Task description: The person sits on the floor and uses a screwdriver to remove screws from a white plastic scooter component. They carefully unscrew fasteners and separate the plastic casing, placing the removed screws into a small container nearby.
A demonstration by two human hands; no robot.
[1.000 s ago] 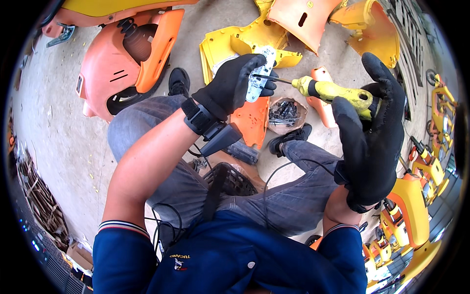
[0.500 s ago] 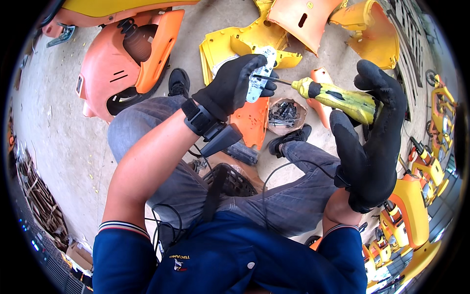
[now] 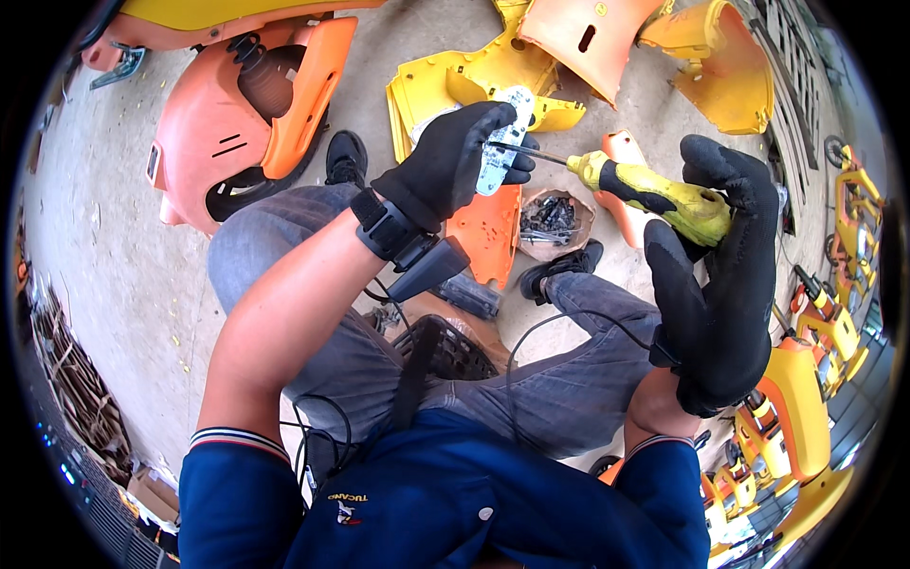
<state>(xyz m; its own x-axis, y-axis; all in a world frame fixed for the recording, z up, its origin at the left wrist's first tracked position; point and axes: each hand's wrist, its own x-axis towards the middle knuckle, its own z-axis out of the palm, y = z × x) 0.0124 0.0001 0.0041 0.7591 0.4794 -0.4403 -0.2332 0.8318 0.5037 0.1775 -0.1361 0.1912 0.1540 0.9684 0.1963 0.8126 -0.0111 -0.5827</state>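
The left hand (image 3: pixel 449 163) clamps a pale oblong plate (image 3: pixel 510 131); the right hand (image 3: pixel 725 303), fingers apart, borders the yellow-handled screwdriver (image 3: pixel 654 189). Probably screw-turning is in hand; another twist needs steady alignment.

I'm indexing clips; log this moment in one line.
left black-gloved hand: holds flat whitish plate | right black-gloved hand: at rear of yellow-handled screwdriver | tip: at plate

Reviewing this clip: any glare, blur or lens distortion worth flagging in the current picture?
Head view, glare: the pale plate in the left hand looks nearly washed out at its upper end; head view, focus: the yellow-handled screwdriver reads fairly clearly; head view, distortion: the round image has a black surround, and yellow vehicles near the right rim look squeezed.
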